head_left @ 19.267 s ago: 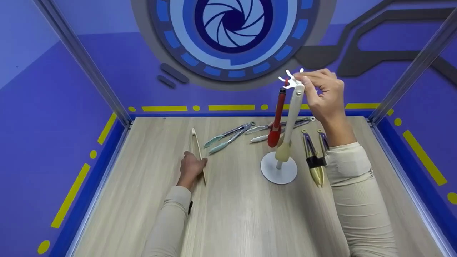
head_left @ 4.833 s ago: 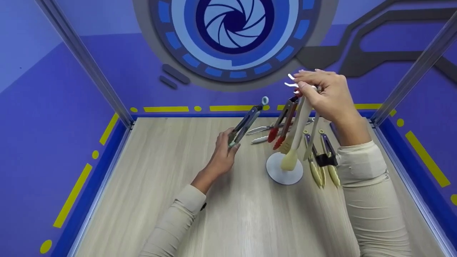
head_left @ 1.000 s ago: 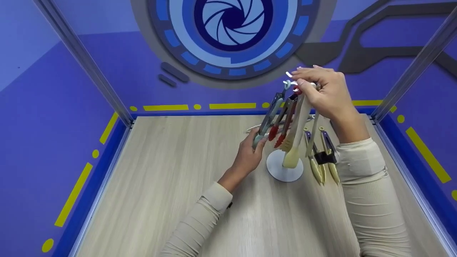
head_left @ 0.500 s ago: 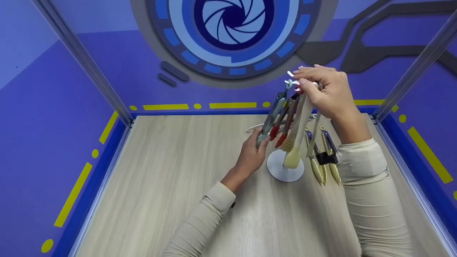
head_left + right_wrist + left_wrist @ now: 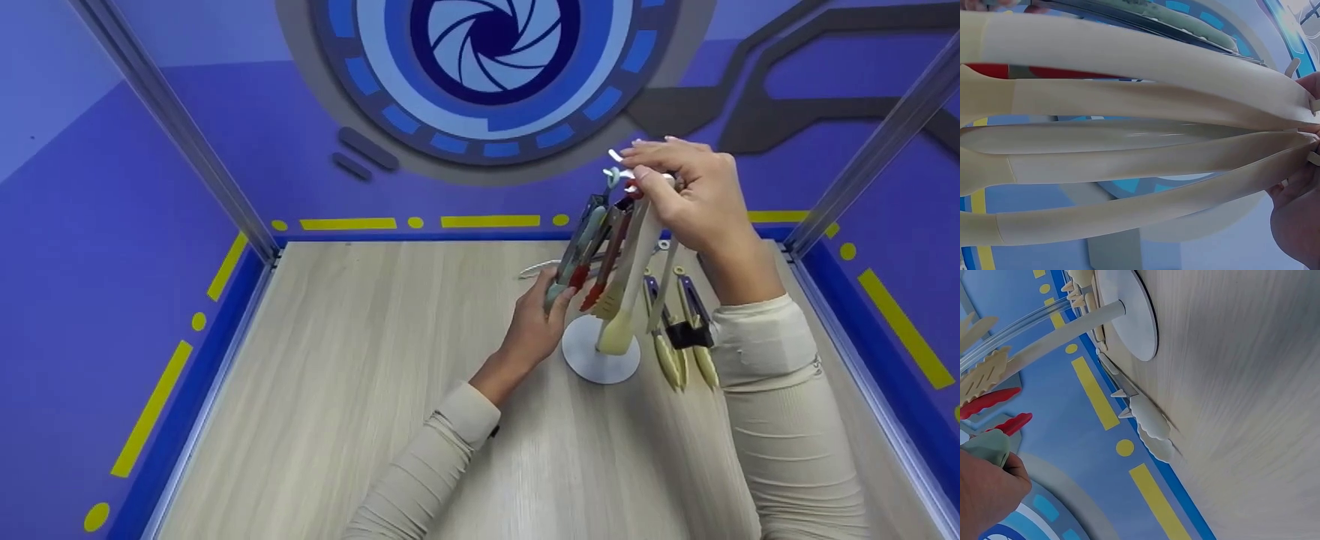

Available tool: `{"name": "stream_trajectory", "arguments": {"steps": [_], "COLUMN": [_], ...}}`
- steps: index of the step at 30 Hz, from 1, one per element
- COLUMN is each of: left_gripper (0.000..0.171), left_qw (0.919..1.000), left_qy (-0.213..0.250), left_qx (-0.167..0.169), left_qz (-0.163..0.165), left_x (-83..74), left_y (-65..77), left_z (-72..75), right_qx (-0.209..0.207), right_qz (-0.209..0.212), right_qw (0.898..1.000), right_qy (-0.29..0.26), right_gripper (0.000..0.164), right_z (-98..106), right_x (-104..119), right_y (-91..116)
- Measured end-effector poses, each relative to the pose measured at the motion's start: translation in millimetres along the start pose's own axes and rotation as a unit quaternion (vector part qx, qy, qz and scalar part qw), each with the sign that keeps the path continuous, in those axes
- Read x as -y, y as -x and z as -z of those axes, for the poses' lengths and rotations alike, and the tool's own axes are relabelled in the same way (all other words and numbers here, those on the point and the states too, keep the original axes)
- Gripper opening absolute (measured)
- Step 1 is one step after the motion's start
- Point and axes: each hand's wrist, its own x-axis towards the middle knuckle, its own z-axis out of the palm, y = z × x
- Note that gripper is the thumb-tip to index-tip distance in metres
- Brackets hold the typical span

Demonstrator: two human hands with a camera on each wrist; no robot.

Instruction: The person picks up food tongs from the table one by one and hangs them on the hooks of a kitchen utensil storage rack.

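Note:
My left hand [image 5: 536,319] grips mint-green tongs [image 5: 589,221] by their tips. Their top ring meets a white hook on the upper left of the utensil stand [image 5: 574,349]; whether it hangs freely cannot be seen. My right hand [image 5: 694,191] pinches the stand's top, fingers over the hooks. Red-tipped tongs [image 5: 613,247] hang beside the mint pair. Cream utensils, including a slotted turner [image 5: 606,301] and a spatula [image 5: 616,335], hang nearer. In the right wrist view their pale handles [image 5: 1129,42] converge at the hooks, with the mint tongs [image 5: 1196,25] behind.
White-tipped tongs [image 5: 1150,417] lie on the table behind the stand. Gold tongs [image 5: 667,360] lie at its right, near my right forearm. The wooden table [image 5: 360,360] is bounded by printed blue panels and metal posts.
Earlier my left hand was at pale slim tongs on the table. Later it lifted the mint tongs and brought their ring to the hook. In the last second both hands shifted only slightly right.

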Motion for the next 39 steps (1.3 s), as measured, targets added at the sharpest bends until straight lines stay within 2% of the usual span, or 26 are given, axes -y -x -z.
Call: {"name": "stream_trajectory", "arguments": {"steps": [7,20,30,39], "left_gripper": [0.033,0.033,0.035,0.038], "left_qw": [0.9999,0.9999,0.9999,0.9995], "left_qy": [-0.007,-0.009,-0.014,-0.027], "left_qx": [-0.006,-0.001,-0.001,0.002], "left_qz": [0.005,-0.011,0.008,0.013], "left_x": [-0.5,-5.5,-6.7,-8.0], "left_y": [0.7,-1.0,0.7,-1.1], "left_z": [2.7,-5.4,-9.6,-1.2], "right_qx": [-0.001,-0.015,-0.016,0.002], "right_qz": [-0.003,0.020,0.029,0.029], "right_qw": [1.000,0.999,0.999,0.999], "right_qy": [-0.006,-0.020,-0.027,-0.028], "right_gripper": [0.024,0.023,0.023,0.024], "right_z": [-2.4,-3.1,-5.0,0.3], "right_x": [-1.9,-2.2,-3.9,-4.3], "right_y": [0.7,-0.6,-1.4,-0.7]}}
